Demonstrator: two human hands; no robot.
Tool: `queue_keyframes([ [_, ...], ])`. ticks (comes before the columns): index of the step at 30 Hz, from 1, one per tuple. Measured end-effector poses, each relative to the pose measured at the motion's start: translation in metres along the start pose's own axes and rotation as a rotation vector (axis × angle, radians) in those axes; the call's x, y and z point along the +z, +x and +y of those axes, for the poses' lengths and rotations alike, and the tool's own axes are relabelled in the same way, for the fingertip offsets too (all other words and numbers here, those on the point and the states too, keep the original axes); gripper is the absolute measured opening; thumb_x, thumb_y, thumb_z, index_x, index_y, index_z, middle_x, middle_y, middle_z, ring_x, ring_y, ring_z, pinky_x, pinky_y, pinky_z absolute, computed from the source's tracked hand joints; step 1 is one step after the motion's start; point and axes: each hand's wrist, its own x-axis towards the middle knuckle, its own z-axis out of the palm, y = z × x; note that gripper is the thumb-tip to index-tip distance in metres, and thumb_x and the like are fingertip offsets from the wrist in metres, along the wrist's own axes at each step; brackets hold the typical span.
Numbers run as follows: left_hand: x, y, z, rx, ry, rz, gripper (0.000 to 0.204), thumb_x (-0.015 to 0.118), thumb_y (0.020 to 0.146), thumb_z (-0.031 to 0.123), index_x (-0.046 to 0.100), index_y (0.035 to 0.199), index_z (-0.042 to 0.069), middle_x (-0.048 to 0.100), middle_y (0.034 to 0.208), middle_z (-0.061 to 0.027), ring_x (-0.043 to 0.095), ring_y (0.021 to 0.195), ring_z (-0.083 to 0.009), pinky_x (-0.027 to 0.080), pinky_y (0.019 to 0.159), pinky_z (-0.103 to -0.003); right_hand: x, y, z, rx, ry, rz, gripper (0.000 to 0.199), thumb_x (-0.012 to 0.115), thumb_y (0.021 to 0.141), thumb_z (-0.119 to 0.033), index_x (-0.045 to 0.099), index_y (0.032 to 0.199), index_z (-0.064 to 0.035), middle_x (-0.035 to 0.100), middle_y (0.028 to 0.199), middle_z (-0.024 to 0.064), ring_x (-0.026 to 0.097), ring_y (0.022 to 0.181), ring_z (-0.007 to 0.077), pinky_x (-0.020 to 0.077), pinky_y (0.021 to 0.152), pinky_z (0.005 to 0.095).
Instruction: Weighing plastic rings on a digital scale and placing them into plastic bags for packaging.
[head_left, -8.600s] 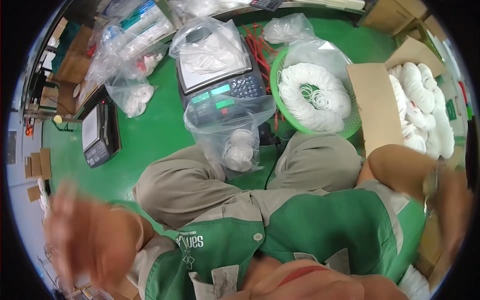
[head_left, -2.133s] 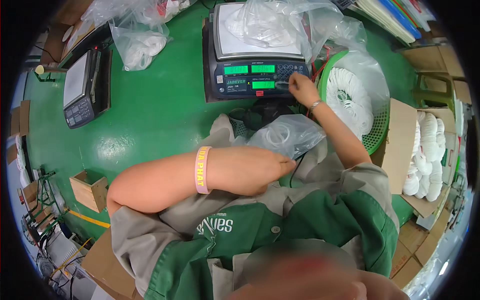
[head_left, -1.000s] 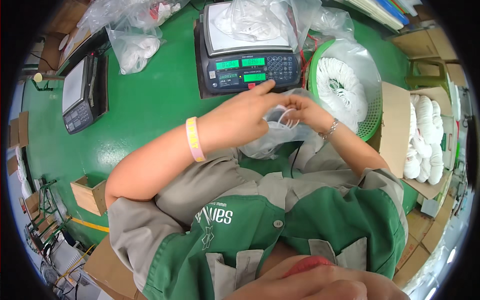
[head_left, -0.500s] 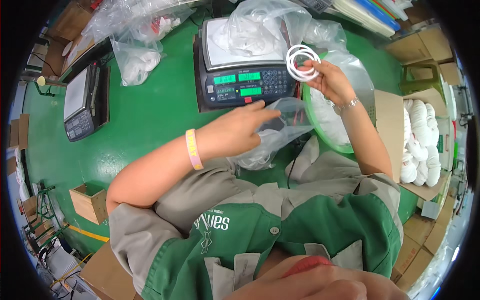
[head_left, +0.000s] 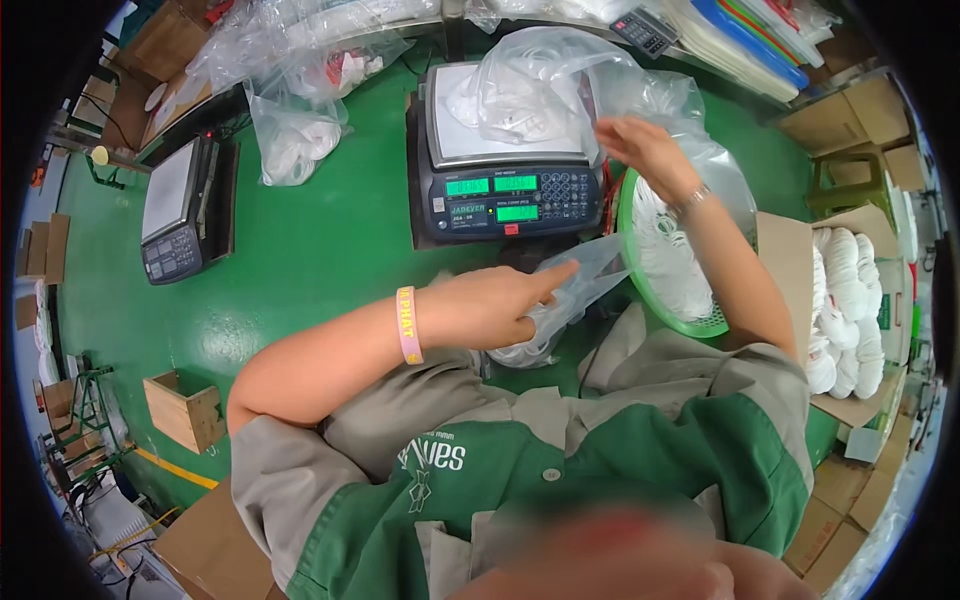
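Note:
My left hand (head_left: 495, 305) grips a small clear plastic bag (head_left: 570, 300) over my lap, with the index finger pointing right along the bag. A pink band is on that wrist. My right hand (head_left: 645, 150) reaches up to the large clear bag of white rings (head_left: 520, 90) lying on the pan of a dark digital scale (head_left: 510, 190). Its fingers are spread at the bag's right edge and I see nothing in them. A green basket (head_left: 650, 310) lined with plastic and filled with white ring coils sits under my right forearm.
A second, smaller scale (head_left: 180, 205) stands at the left on the green table (head_left: 300, 270). Another clear bag with white parts (head_left: 295, 135) lies behind it. An open cardboard box of white coils (head_left: 850, 300) is at the right. A small wooden box (head_left: 185, 410) sits at the lower left.
My right hand held white rings above the basket half a second ago; now it has moved left to the bag on the scale and the rings are out of it. My left hand stayed on the small bag.

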Motion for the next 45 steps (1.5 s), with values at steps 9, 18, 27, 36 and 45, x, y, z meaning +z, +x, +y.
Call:
queue_keyframes([
  [9,0.026,0.022,0.013,-0.026,-0.122,-0.82,0.05,0.04,0.072,0.001,0.043,0.122,-0.001,0.061,0.105,-0.0154,0.059,0.089,-0.0291,0.045,0.08,-0.035,0.009,-0.168,0.073,-0.452,-1.362,-0.448,0.049,0.062,0.072,-0.013,0.049,0.12,-0.014,0.045,0.127,0.0145,0.038,0.121,0.0275,0.0323,0.099,0.0364],
  [18,0.019,0.025,-0.004,-0.069,0.064,-0.531,0.047,0.047,0.077,0.01,0.044,0.123,0.0,0.058,0.11,-0.0166,0.056,0.098,-0.0308,0.044,0.084,-0.035,0.003,-0.166,0.126,-0.146,-1.096,-0.705,0.012,0.055,0.075,-0.016,0.06,0.081,-0.007,0.054,0.114,0.0126,0.055,0.095,0.0301,0.0462,0.079,0.0393],
  [27,-0.046,0.022,-0.01,-0.113,0.124,0.561,0.057,0.069,0.073,0.021,0.048,0.122,0.003,0.06,0.108,-0.0122,0.049,0.067,-0.0084,0.043,0.062,-0.024,-0.003,-0.159,0.107,-0.241,-1.078,-0.574,0.029,0.061,0.073,-0.017,0.056,0.1,-0.0055,0.052,0.116,0.014,0.051,0.101,0.0308,0.0414,0.086,0.039],
  [36,-0.142,0.067,-0.042,-0.155,0.656,0.709,0.095,0.074,0.063,0.02,0.017,0.136,0.0,0.024,0.138,-0.0248,0.028,0.126,-0.0345,0.027,0.104,-0.035,-0.011,-0.147,0.088,-0.249,-1.063,-0.544,0.079,0.07,0.067,-0.029,0.031,0.131,-0.0053,0.049,0.119,0.0167,0.049,0.105,0.0324,0.0401,0.088,0.0388],
  [45,-0.144,0.132,-0.104,0.222,0.527,1.021,0.027,0.056,0.079,0.028,0.062,0.103,0.018,0.057,0.111,-0.0093,0.055,0.097,-0.0294,0.044,0.083,-0.037,-0.008,-0.137,0.089,-0.285,-0.975,-0.612,0.074,0.07,0.067,-0.028,0.036,0.129,-0.0059,0.042,0.126,0.0183,0.045,0.111,0.0346,0.0373,0.093,0.0383],
])
